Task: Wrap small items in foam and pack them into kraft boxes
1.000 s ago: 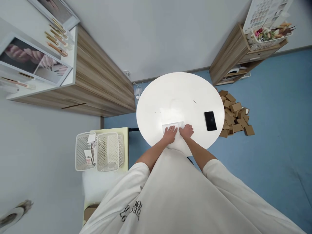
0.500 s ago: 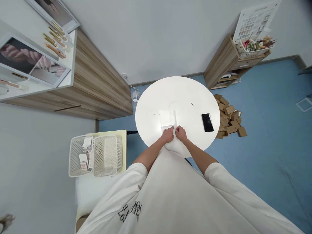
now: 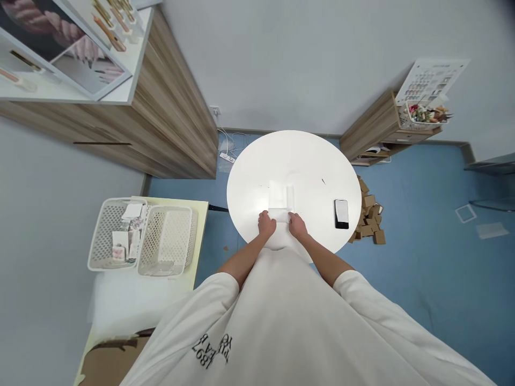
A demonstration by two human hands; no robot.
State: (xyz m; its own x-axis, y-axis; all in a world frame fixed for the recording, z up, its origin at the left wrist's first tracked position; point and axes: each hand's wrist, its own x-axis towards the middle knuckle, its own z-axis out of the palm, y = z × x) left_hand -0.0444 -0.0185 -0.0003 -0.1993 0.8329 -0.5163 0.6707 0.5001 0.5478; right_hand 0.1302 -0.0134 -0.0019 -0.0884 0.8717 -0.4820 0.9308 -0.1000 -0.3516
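Observation:
A round white table (image 3: 306, 155) stands in front of me. On its near part lies a small white folded piece (image 3: 280, 214), paper or thin card, hard to tell against the tabletop. My left hand (image 3: 266, 224) grips its left end and my right hand (image 3: 296, 225) grips its right end, both with fingers curled. Behind it lies another pale flat white piece (image 3: 280, 191).
A black phone (image 3: 341, 213) lies on the table's right side. Brown cardboard boxes (image 3: 370, 217) are heaped on the blue floor beyond it. Two white mesh baskets (image 3: 145, 236) sit on a yellow surface to my left. Wooden cabinets stand at back left (image 3: 169, 118) and back right (image 3: 370, 128).
My hands went from lying flat on the white piece to meeting at its middle, then parted to grip its two ends. The camera view shifted.

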